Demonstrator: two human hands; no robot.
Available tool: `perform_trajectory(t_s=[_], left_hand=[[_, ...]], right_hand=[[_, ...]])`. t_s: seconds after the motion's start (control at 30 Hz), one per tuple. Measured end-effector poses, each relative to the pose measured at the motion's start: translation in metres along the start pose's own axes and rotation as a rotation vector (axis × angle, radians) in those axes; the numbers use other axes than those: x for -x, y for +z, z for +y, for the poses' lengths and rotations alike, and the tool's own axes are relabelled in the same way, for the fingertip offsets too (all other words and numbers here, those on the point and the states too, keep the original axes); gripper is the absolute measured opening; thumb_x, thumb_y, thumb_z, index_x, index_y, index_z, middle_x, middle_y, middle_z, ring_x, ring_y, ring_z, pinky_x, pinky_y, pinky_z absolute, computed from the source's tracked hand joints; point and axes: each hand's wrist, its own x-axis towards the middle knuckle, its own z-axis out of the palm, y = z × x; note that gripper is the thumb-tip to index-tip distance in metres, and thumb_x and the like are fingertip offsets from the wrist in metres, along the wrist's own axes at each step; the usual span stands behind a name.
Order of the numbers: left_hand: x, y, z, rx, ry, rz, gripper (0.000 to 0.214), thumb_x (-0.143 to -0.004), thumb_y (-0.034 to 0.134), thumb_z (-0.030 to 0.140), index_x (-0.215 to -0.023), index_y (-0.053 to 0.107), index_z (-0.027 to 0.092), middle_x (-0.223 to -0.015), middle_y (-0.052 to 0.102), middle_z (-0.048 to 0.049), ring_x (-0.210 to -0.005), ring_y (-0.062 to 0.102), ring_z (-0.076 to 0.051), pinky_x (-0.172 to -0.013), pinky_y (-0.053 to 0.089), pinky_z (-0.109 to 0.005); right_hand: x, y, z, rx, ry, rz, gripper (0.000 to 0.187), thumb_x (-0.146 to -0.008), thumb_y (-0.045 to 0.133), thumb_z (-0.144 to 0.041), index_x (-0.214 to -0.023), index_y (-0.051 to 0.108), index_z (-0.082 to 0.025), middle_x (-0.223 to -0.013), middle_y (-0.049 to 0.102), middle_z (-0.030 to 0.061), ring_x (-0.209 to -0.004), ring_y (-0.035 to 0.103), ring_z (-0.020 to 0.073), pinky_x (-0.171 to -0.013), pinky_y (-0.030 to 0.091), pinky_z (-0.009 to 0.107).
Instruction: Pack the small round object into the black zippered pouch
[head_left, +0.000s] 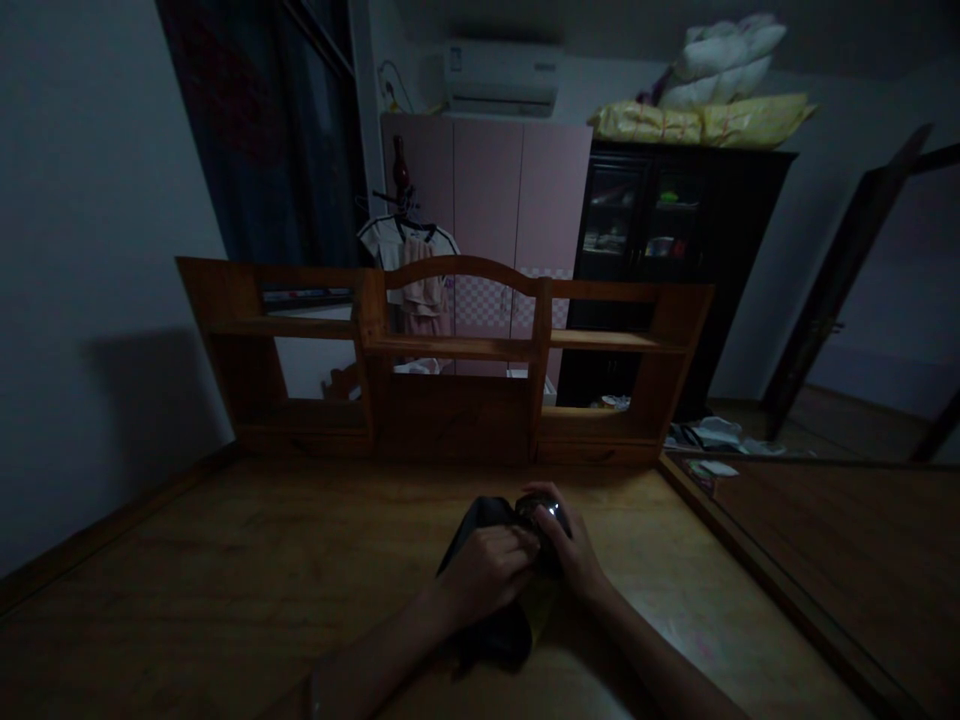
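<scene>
The room is dim. On the wooden desk [225,580] in front of me lies a black cloth pouch [480,525]. My left hand [487,570] rests on it with fingers curled, pinching its edge. My right hand [566,545] is closed around a small dark round object [541,510] with a bright glint on it, right beside the pouch. What the object is cannot be made out. Both hands touch each other at the middle of the desk.
A wooden shelf unit [450,350] stands along the desk's back edge. A second wooden surface [847,560] adjoins on the right. Behind are a pink wardrobe [517,200], a dark cabinet [660,230] topped with bedding, an air conditioner [501,75] and hanging clothes [409,260].
</scene>
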Motion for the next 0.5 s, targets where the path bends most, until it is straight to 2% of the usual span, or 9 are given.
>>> perform_trajectory(t_s=[0.17, 0.3, 0.5], left_hand=[[-0.006, -0.004, 0.001, -0.036, 0.037, -0.017, 0.011, -0.088, 0.050, 0.019, -0.093, 0.058, 0.015, -0.095, 0.066, -0.0059, -0.090, 0.062, -0.017, -0.083, 0.049, -0.030], [-0.009, -0.005, 0.000, -0.168, 0.096, -0.045, 0.012, -0.087, 0.046, 0.016, -0.089, 0.058, 0.014, -0.089, 0.065, -0.0069, -0.084, 0.061, -0.018, -0.081, 0.049, -0.032], [-0.012, -0.006, 0.004, -0.322, 0.152, -0.028, 0.019, -0.088, 0.040, 0.012, -0.098, 0.056, 0.011, -0.095, 0.064, -0.0101, -0.093, 0.060, -0.019, -0.093, 0.045, -0.036]], right_hand=[[-0.001, 0.000, 0.003, 0.020, 0.007, 0.020, 0.026, -0.087, 0.052, -0.040, -0.105, 0.062, -0.025, -0.093, 0.065, 0.0025, -0.088, 0.057, 0.0231, -0.080, 0.040, 0.031], [-0.002, 0.001, 0.006, 0.029, 0.015, 0.020, 0.025, -0.086, 0.053, -0.041, -0.101, 0.063, -0.025, -0.092, 0.065, 0.0026, -0.086, 0.057, 0.0232, -0.081, 0.040, 0.032], [-0.004, 0.004, 0.008, -0.102, 0.053, 0.066, 0.024, -0.085, 0.054, -0.042, -0.095, 0.065, -0.023, -0.091, 0.064, 0.0023, -0.085, 0.056, 0.0214, -0.080, 0.041, 0.029]])
